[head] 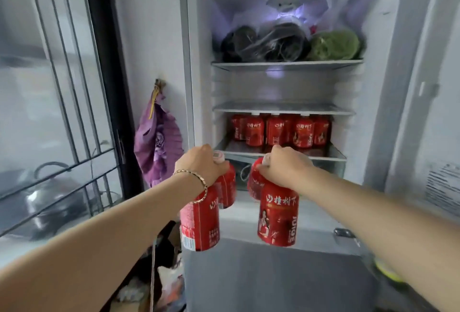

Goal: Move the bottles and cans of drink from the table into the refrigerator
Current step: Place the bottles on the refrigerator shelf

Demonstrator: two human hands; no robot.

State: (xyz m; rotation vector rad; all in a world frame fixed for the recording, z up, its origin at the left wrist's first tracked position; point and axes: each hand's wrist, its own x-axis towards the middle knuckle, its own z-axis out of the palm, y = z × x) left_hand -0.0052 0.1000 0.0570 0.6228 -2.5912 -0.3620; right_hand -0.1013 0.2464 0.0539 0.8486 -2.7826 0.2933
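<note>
My left hand (pixel 202 166) grips two red juice bottles by their tops: a near one (pixel 200 222) and one behind it (pixel 227 187). In my right hand (pixel 286 166) hang two more red bottles, a front one (pixel 277 214) and one partly hidden behind it (pixel 255 182). Both pairs hang in front of the open refrigerator (pixel 199 67), just below its third shelf (pixel 333 156). Several red bottles (pixel 278 130) of the same kind stand in a row on that shelf. White caps show under my fingers.
Bagged dark food and green vegetables (pixel 333 45) fill the top shelf. The second shelf (pixel 283 108) holds nothing I can see. The fridge door (pixel 433 112) stands open at the right. A purple bag (pixel 156 147) hangs on the wall at the left, beside a window with a kettle (pixel 49 202).
</note>
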